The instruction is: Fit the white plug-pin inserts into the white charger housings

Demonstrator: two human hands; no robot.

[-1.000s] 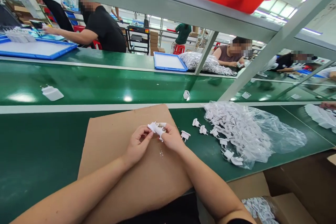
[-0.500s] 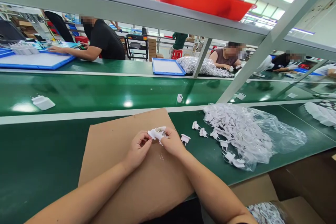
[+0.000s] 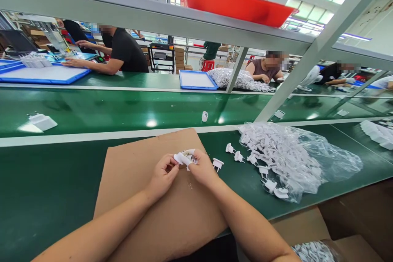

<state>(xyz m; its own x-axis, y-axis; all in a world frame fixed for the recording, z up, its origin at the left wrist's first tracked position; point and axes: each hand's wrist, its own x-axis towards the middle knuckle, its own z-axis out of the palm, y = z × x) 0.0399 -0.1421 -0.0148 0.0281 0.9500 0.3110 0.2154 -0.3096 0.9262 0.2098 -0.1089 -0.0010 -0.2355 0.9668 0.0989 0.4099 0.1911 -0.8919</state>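
Observation:
Over a cardboard sheet (image 3: 147, 204), my left hand (image 3: 164, 174) and my right hand (image 3: 203, 168) meet with closed fingers. They pinch a small white plug part (image 3: 178, 158) between them, mostly hidden by the fingers. White covers sit on the thumb and index finger of my right hand. Just right of that hand, a white two-pin plug piece (image 3: 217, 163) rests on the green table. More such pieces, like this plug piece (image 3: 238, 156), trail toward a clear plastic bag (image 3: 285, 159) heaped with them.
Beyond the table runs a green conveyor belt (image 3: 172, 106) carrying a white charger (image 3: 43, 121) and a small white housing (image 3: 204, 116). A slanted metal post (image 3: 285, 77) and a shelf with a red tray (image 3: 233, 4) stand ahead. Co-workers sit across. An open carton (image 3: 303, 225) is at lower right.
The charger and small housing on the belt have shifted left. My hands keep nearly the same pinch on the plug part. Across the belt, the co-worker in black has raised one hand.

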